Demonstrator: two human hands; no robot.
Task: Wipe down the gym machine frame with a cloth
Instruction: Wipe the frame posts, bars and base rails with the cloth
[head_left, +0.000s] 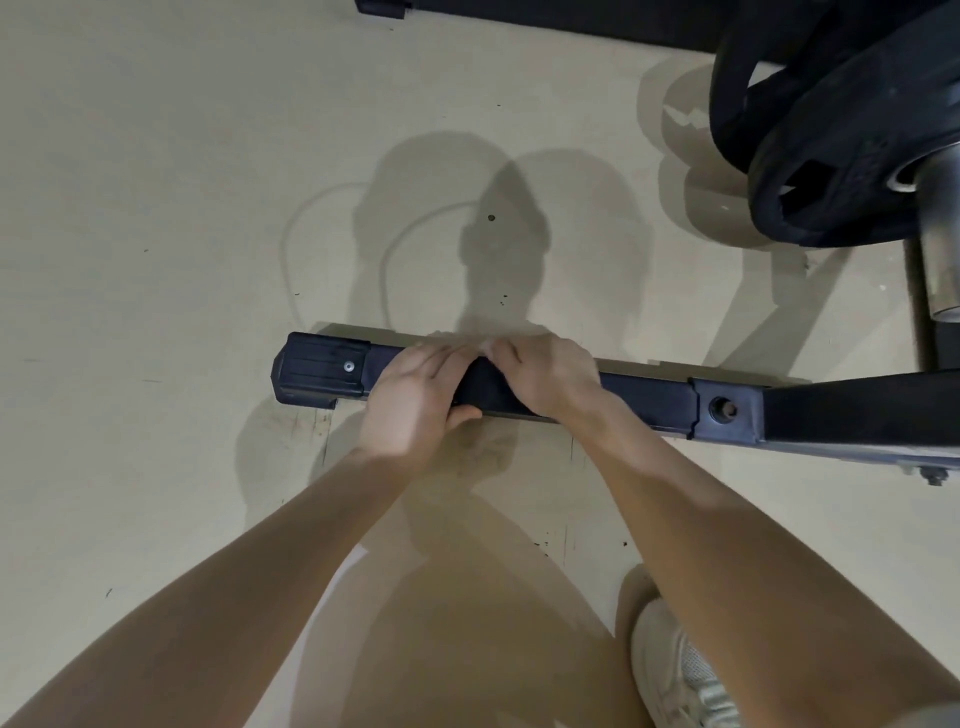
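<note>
One black square frame bar (644, 402) lies flat across the pale floor (156, 208), matte, with a ribbed end cap (322, 371) and screw at its left end. Left hand (415, 400) is wrapped over the bar, thumb under the near edge. Right hand (550, 376) curls over the top. Cloth (480, 347): small pale blurred scrap at the fingertips; which hand holds it I cannot tell.

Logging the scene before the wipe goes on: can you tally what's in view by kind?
Bare hands: 2, left hand and right hand, both on the bar
Black metal floor bar of the machine frame: 1
Black round weight plates: 2 at least
Whitish wiping cloth: 1, blurred
White shoe: 1
Total: 7
</note>
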